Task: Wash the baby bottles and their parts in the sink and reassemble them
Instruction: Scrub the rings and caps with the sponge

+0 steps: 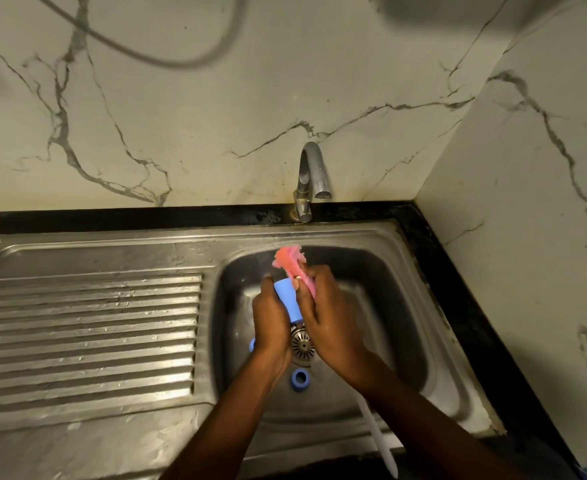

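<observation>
White marble-look wall tiles (285,98) with grey veins fill the upper half of the view and turn a corner on the right. Below them a stainless steel sink unit (87,327) with a ribbed drainboard on its left is set into a black stone desk (112,216), which shows as a dark strip along the back and right edges. The sink's rounded square basin (399,306) lies right of the drainboard. Both forearms reach over the front rim into it.

A curved grey metal tap (311,178) stands at the back edge behind the basin, its spout turned down; no water can be made out. A long thin white rod (378,434) lies tilted over the basin's front rim, under the right forearm.

Above the middle of the basin, the left hand (271,323) wraps its curled fingers round a blue tapered plastic bottle part (286,299), wide end pointing away from the person. The right hand (330,317) grips a crumpled pink sponge (293,263) against that part, thumb on the blue plastic, and the sponge sticks out above both hands.

Directly beneath the hands sits the round slotted metal drain strainer (302,344). Just in front of it a small blue plastic ring (299,378) lies on the basin floor. Another small blue piece (251,344) peeks out beside the left wrist, mostly hidden.
</observation>
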